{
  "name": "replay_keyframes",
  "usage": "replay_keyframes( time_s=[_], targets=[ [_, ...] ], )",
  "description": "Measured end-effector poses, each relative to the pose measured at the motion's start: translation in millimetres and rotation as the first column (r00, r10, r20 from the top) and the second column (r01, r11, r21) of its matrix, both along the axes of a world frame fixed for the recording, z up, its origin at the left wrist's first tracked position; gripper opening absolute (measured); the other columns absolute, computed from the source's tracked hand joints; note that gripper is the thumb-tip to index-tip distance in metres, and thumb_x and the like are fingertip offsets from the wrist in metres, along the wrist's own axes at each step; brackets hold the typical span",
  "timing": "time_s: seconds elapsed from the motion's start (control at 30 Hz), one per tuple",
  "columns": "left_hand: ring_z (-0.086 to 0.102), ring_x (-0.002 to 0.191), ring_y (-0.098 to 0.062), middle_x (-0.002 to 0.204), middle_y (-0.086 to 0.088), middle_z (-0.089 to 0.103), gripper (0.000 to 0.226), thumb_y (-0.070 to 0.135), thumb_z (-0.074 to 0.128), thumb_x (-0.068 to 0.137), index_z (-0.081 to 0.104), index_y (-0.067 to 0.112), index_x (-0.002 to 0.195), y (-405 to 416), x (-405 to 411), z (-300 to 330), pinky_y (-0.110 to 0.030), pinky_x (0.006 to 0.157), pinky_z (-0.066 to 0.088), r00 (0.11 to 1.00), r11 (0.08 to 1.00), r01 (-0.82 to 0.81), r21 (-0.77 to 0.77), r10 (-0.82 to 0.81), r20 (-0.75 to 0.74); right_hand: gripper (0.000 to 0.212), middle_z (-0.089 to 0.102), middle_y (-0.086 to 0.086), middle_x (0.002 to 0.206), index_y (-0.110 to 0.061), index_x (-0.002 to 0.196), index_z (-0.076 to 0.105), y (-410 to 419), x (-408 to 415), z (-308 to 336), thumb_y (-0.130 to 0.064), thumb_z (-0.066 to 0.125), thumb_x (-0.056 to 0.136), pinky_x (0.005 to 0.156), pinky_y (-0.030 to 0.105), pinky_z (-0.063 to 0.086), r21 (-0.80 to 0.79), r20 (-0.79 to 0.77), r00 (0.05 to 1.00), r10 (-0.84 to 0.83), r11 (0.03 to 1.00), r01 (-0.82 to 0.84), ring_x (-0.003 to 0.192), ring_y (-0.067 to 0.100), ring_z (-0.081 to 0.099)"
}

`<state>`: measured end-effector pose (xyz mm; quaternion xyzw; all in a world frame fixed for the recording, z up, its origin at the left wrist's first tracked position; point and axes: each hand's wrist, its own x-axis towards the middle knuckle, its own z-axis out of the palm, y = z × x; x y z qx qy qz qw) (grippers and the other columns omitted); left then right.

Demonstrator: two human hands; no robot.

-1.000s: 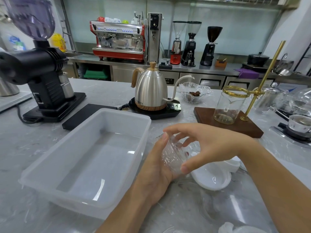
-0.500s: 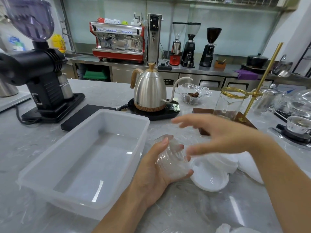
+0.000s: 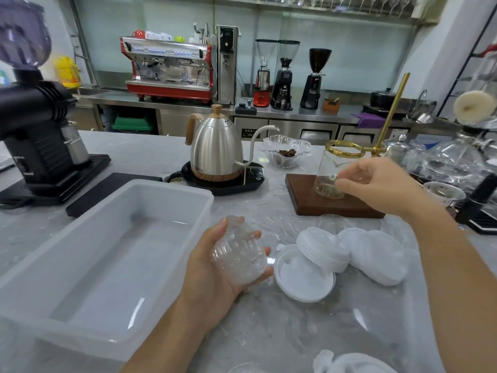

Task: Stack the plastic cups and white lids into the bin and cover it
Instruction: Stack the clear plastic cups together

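Observation:
A translucent white plastic bin (image 3: 172,185) stands empty on the left of the marble counter. My left hand (image 3: 212,273) is just right of the bin, shut on a nested stack of clear plastic cups (image 3: 239,254) lying on its side in the palm. White lids (image 3: 304,278) lie in a loose pile to the right of that hand, with more white lids (image 3: 376,257) beside them. Another clear cup (image 3: 333,223) sits behind the pile. My right hand (image 3: 376,184) hovers above the lids, fingers loosely curled, holding nothing. A further lid (image 3: 349,363) shows at the bottom edge.
A steel gooseneck kettle (image 3: 215,152) on a black base stands behind the bin. A glass beaker (image 3: 329,173) on a wooden stand (image 3: 309,195) is right by my right hand. A black grinder (image 3: 35,135) is far left, glassware (image 3: 457,162) far right.
My right hand let go of the cup stack and rose to the right, toward the beaker. My left hand keeps the stack and has shifted slightly toward the bin.

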<state>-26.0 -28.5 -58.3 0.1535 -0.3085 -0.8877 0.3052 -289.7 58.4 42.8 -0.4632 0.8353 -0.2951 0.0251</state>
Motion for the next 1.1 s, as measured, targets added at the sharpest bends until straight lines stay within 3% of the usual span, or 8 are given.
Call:
replay_keyframes(
  time_s=[0.17, 0.23, 0.3, 0.37, 0.53, 0.7, 0.97, 1.1],
  targets=[
    [0.071, 0.089, -0.034, 0.108, -0.016, 0.069, 0.045, 0.043, 0.064, 0.076, 0.065, 0.020, 0.115, 1.9, -1.5, 0.4, -0.044, 0.069, 0.061, 1.000, 1.000, 0.005, 0.002, -0.005, 0.008, 0.040, 0.073, 0.017, 0.099, 0.000, 0.098, 0.073, -15.9, -11.6, -35.0, -0.038, 0.072, 0.085, 0.081, 0.044, 0.057, 0.253, -0.032, 0.990, -0.138, 0.957, 0.142, 0.090, 0.030, 0.068],
    [0.071, 0.089, -0.034, 0.108, -0.016, 0.069, 0.046, 0.043, 0.067, 0.076, 0.065, 0.019, 0.115, 1.7, -1.6, 0.3, -0.045, 0.069, 0.061, 1.000, 1.000, 0.004, -0.004, -0.004, 0.016, 0.049, 0.073, 0.019, 0.093, 0.004, 0.093, 0.071, -22.6, -12.8, -45.8, -0.044, 0.071, 0.083, 0.075, 0.043, 0.057, 0.339, -0.084, 0.986, -0.144, 0.926, 0.164, 0.085, 0.032, 0.069],
    [0.072, 0.090, -0.035, 0.109, -0.016, 0.069, 0.049, 0.043, 0.068, 0.075, 0.065, 0.019, 0.117, 1.2, -1.6, -0.4, -0.045, 0.070, 0.061, 1.000, 1.000, 0.000, -0.006, 0.000, 0.019, 0.047, 0.060, 0.008, 0.067, -0.004, 0.073, 0.060, -26.2, -11.4, -51.8, -0.049, 0.069, 0.084, 0.054, 0.034, 0.045, 0.402, -0.108, 0.983, -0.152, 0.897, 0.183, 0.063, 0.023, 0.058],
    [0.071, 0.091, -0.036, 0.109, -0.016, 0.069, 0.047, 0.043, 0.066, 0.077, 0.065, 0.018, 0.117, 1.0, -1.6, -0.7, -0.045, 0.070, 0.061, 1.000, 1.000, 0.000, -0.005, 0.000, 0.023, 0.048, 0.049, 0.002, 0.063, -0.010, 0.068, 0.050, -28.6, -8.7, -56.0, -0.052, 0.067, 0.085, 0.049, 0.029, 0.033, 0.445, -0.108, 0.982, -0.157, 0.875, 0.189, 0.056, 0.017, 0.047],
    [0.071, 0.092, -0.036, 0.108, -0.015, 0.070, 0.047, 0.043, 0.068, 0.075, 0.066, 0.021, 0.116, -0.1, -2.4, -1.5, -0.046, 0.070, 0.061, 1.000, 1.000, 0.012, 0.008, -0.012, 0.023, 0.057, 0.063, 0.003, 0.095, -0.012, 0.098, 0.058, -31.0, -4.9, -60.7, -0.062, 0.072, 0.074, 0.074, 0.034, 0.054, 0.532, -0.121, 0.986, -0.116, 0.831, 0.163, 0.085, 0.021, 0.061],
    [0.072, 0.092, -0.036, 0.108, -0.015, 0.070, 0.049, 0.045, 0.066, 0.073, 0.066, 0.019, 0.115, -1.4, -2.7, -3.9, -0.047, 0.072, 0.061, 1.000, 1.000, 0.010, 0.007, -0.010, 0.025, 0.071, 0.061, 0.006, 0.122, -0.013, 0.125, 0.054, -33.2, -3.8, -64.4, -0.055, 0.076, 0.072, 0.095, 0.041, 0.053, 0.591, -0.102, 0.991, -0.086, 0.796, 0.130, 0.106, 0.025, 0.060],
    [0.071, 0.094, -0.038, 0.110, -0.016, 0.070, 0.053, 0.046, 0.070, 0.069, 0.067, 0.019, 0.114, -2.2, -2.9, -5.4, -0.047, 0.072, 0.061, 1.000, 1.000, 0.017, 0.010, -0.018, 0.025, 0.078, 0.054, -0.005, 0.124, -0.025, 0.140, 0.044, -31.6, 4.1, -60.8, -0.052, 0.077, 0.074, 0.094, 0.030, 0.047, 0.552, 0.013, 0.990, 0.140, 0.824, -0.124, 0.106, 0.014, 0.053],
    [0.071, 0.094, -0.037, 0.111, -0.017, 0.070, 0.052, 0.046, 0.069, 0.071, 0.067, 0.019, 0.114, -3.5, -3.6, -6.2, -0.047, 0.073, 0.061, 0.999, 1.000, 0.005, 0.004, -0.005, 0.036, 0.076, 0.053, -0.010, 0.124, -0.035, 0.139, 0.043, -32.4, 10.3, -56.0, -0.053, 0.078, 0.074, 0.091, 0.025, 0.045, 0.388, 0.115, 0.959, 0.259, 0.877, -0.283, 0.107, 0.009, 0.053]
  ],
)
